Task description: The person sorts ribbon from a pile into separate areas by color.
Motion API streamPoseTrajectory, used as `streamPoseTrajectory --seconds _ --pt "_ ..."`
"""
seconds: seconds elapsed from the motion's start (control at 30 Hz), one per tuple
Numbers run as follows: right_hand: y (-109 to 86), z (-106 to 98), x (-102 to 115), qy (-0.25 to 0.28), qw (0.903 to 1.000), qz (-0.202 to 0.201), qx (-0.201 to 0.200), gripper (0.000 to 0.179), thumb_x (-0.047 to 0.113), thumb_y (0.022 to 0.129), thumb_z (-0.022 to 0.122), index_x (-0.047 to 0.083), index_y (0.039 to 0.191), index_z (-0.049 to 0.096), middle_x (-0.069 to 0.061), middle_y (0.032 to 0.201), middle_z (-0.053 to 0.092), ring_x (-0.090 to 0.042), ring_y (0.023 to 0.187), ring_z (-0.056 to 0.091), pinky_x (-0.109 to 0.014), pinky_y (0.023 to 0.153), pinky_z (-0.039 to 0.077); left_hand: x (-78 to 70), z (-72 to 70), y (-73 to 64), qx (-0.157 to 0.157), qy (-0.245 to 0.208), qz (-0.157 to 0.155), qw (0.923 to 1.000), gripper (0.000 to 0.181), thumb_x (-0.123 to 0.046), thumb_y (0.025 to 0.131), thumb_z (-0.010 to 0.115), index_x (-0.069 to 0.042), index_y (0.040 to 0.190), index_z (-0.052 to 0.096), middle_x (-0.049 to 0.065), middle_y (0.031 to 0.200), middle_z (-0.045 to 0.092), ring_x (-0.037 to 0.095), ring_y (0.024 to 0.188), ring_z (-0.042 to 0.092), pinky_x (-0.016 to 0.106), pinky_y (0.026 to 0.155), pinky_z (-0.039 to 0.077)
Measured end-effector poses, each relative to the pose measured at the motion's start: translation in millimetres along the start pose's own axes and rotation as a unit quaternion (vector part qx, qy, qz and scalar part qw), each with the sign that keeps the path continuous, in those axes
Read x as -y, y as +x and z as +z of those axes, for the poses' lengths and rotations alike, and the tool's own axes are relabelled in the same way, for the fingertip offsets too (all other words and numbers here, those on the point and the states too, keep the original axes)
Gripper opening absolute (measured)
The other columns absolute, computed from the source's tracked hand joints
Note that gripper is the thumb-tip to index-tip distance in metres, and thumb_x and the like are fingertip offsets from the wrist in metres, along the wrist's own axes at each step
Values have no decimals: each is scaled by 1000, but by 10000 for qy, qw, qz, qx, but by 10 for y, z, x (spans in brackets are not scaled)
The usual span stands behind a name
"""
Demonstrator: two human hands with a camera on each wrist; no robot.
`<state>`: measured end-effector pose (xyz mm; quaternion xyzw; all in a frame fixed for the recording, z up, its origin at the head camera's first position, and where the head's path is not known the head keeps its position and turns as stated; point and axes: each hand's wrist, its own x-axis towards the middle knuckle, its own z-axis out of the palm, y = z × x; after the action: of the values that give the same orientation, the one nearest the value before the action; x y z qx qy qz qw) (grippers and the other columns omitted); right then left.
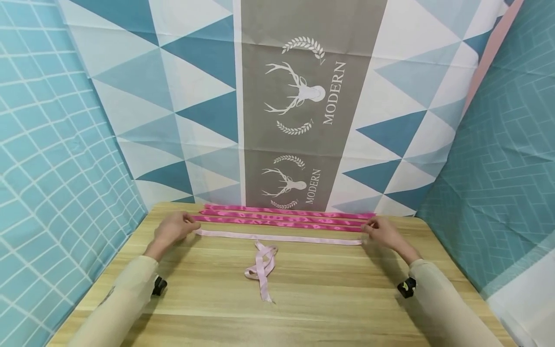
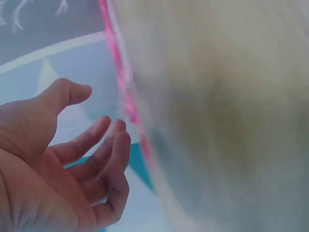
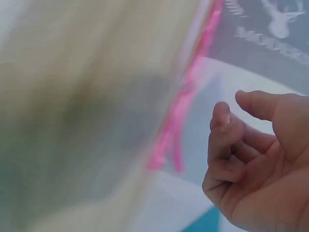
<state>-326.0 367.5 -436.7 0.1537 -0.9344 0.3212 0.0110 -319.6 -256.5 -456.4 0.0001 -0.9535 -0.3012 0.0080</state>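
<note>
Three hot-pink satin ribbons [image 1: 277, 223] lie stretched side by side along the table's far edge. Just in front of them runs a straight pale pink ribbon [image 1: 303, 239]. My left hand [image 1: 172, 228] hovers by the left ends of the ribbons, and in the left wrist view its thumb stands apart from the loosely bent fingers [image 2: 118, 145]. By the right ends is my right hand [image 1: 383, 233]; the right wrist view shows a gap between its thumb and curved fingers [image 3: 224, 145], with nothing held. Nearer the middle lies a second pale pink ribbon [image 1: 262, 265], loosely folded over itself.
A wood-grain table [image 1: 208, 308] carries the ribbons. Behind it hangs a patterned cloth [image 1: 290, 144] with triangles and deer heads. Blue grid cloth [image 1: 52, 159] closes off the left side, teal cloth [image 1: 498, 168] the right. Black wrist devices [image 1: 406, 287] sit under the sleeves.
</note>
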Motion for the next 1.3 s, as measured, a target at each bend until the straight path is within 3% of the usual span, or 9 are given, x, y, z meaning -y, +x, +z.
streamPoseTrajectory --seconds 0.1,0.23,0.4,0.57,0.77,0.9,1.0,1.13,1.3 --pt "-7 -76 219 -224 9997 52 -83 30 22 103 63 -7 110 67 -15 85 66 -28 69 61 -37 57 49 -136 -59 -98 -332 43 82 9994 41 -39 94 70 -4 116 70 17 110 70 30 92 64 41 64 47" --pt "-12 -55 523 -361 9991 105 200 31 28 102 66 -1 113 69 -10 89 66 -22 71 60 -37 60 50 -379 -38 -230 -525 32 403 9978 38 -36 93 71 -4 113 71 11 102 71 28 88 65 41 63 48" --pt "12 149 875 -177 9983 -245 495 24 26 100 69 3 106 74 -6 85 67 -18 68 61 -36 59 52 -671 123 -342 -328 -36 716 9969 36 -35 92 71 -6 114 73 7 99 72 23 87 67 40 62 50" --pt "37 497 1118 72 9968 -509 613 19 27 98 71 9 99 76 -1 79 66 -18 64 61 -34 55 51 -861 284 -431 -68 -205 1007 9947 31 -33 92 75 -8 110 72 3 93 71 19 83 66 42 66 52" --pt "105 1040 1377 141 9952 -444 866 30 35 100 68 8 91 75 -6 74 67 -19 62 61 -30 52 46 -1024 426 -546 384 -711 1392 9870 26 -30 89 79 -8 101 74 0 86 68 15 80 64 39 71 52" --pt "204 1407 1606 183 9958 -113 890 44 40 99 67 4 74 71 -3 61 61 -11 49 48 -27 44 36 -1104 452 -595 483 -735 1434 9857 25 -31 88 80 -10 99 73 -2 85 66 13 78 62 38 71 51" --pt "268 1625 1755 43 9956 184 914 54 47 96 68 10 58 61 6 49 47 -8 42 34 -26 39 26 -1130 469 -616 536 -683 1400 9863 24 -30 87 81 -11 99 73 -2 83 66 13 75 60 37 69 50" --pt "302 1770 1855 -295 9968 183 719 46 32 91 74 16 51 55 11 43 38 -6 40 31 -25 38 23 -1145 502 -628 546 -695 1421 9859 23 -29 86 82 -11 98 73 -3 82 66 12 73 60 37 67 50" --pt "251 1789 1872 -137 9981 -258 539 26 12 85 74 17 62 62 8 55 53 -8 49 46 -26 45 37 -1142 487 -659 466 -572 1511 9858 27 -30 86 81 -10 102 73 -5 82 66 10 74 60 36 68 50"
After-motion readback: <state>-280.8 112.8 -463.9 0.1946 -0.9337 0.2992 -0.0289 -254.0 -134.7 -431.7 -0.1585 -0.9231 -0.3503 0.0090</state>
